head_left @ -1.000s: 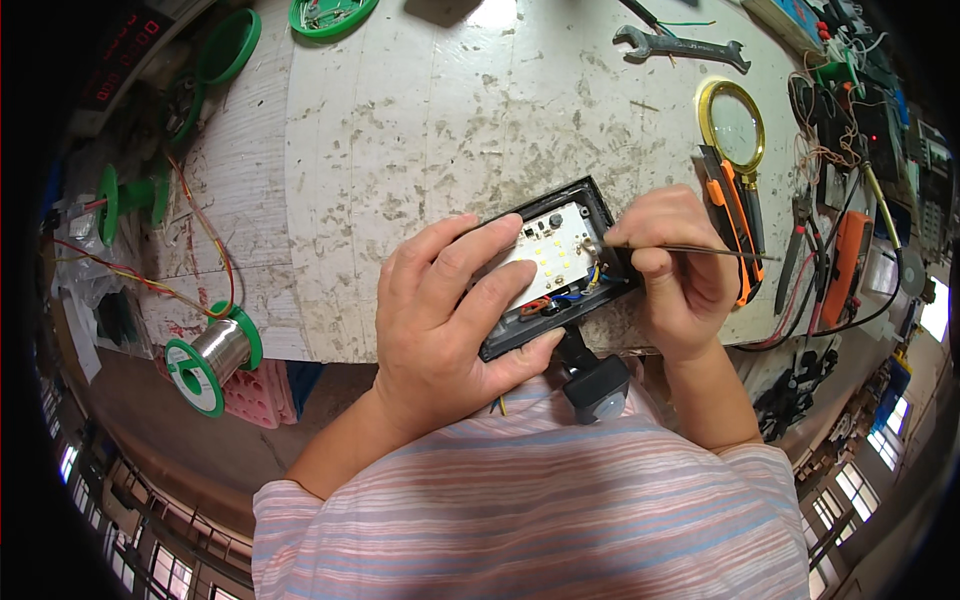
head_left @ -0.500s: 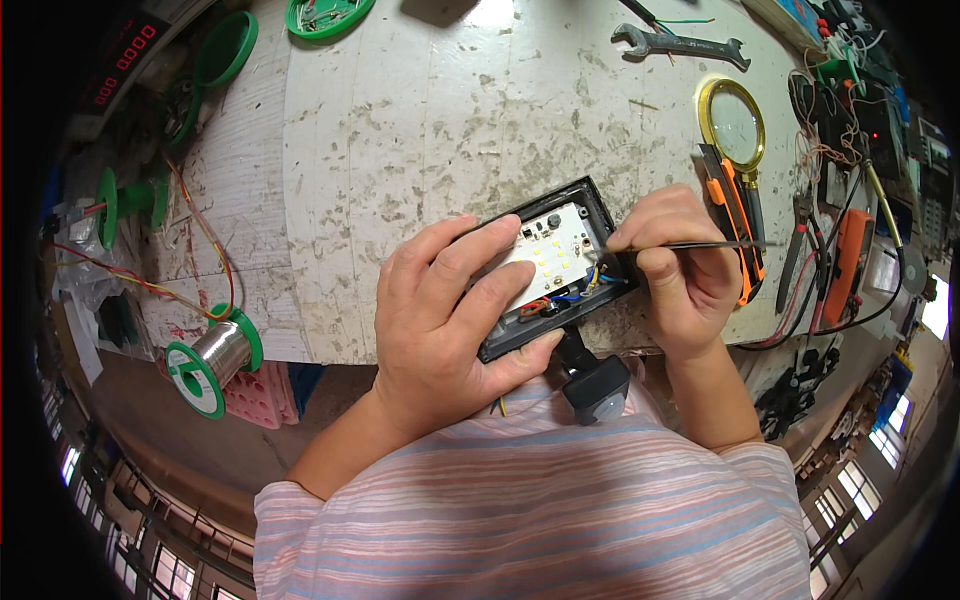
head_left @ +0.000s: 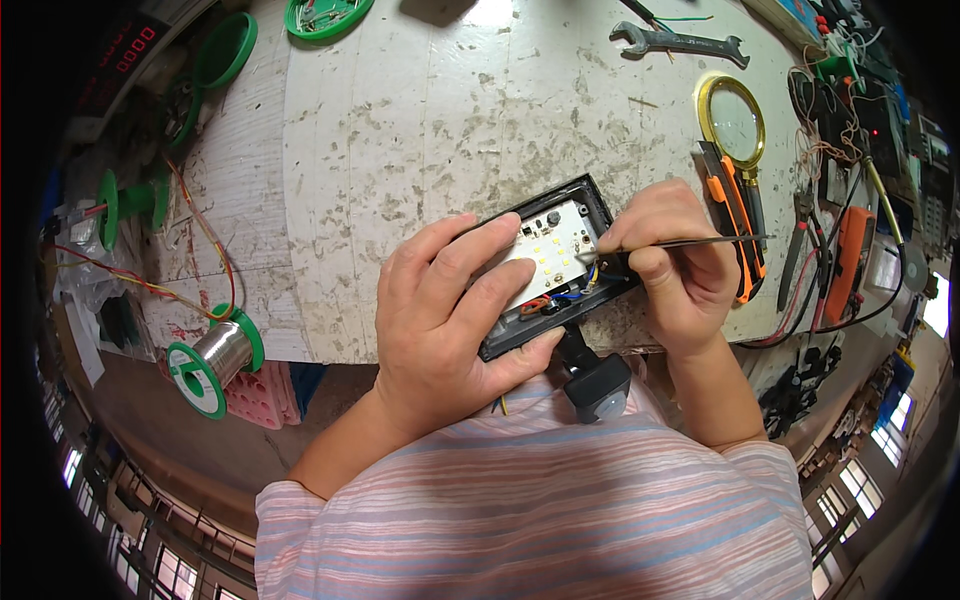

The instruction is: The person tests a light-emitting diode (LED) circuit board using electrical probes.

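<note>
A black rectangular lamp housing (head_left: 590, 190) lies tilted at the table's front edge, with a white LED circuit board (head_left: 548, 250) inside. Blue, yellow and red wires (head_left: 567, 296) run along the board's near side. Below the housing hangs a black motion sensor (head_left: 597, 385) on a short joint. My left hand (head_left: 440, 295) grips the housing's left end, fingers over the board and thumb on the near rim. In my right hand (head_left: 683, 265) is a pair of thin dark tweezers (head_left: 715, 241), pinched between thumb and fingers. Their tip reaches the board's right end, partly hidden by my fingers.
At right lie a box cutter (head_left: 733, 220), a magnifying glass (head_left: 733, 118), pliers (head_left: 797, 255) and a soldering iron (head_left: 885, 200). A wrench (head_left: 680, 44) is at the back. To the left, a solder wire spool (head_left: 222, 352) sits at the edge near green dishes (head_left: 225, 52).
My right hand with the tweezers has shifted slightly to the left, toward the board. My left hand and the housing stay nearly in place.
</note>
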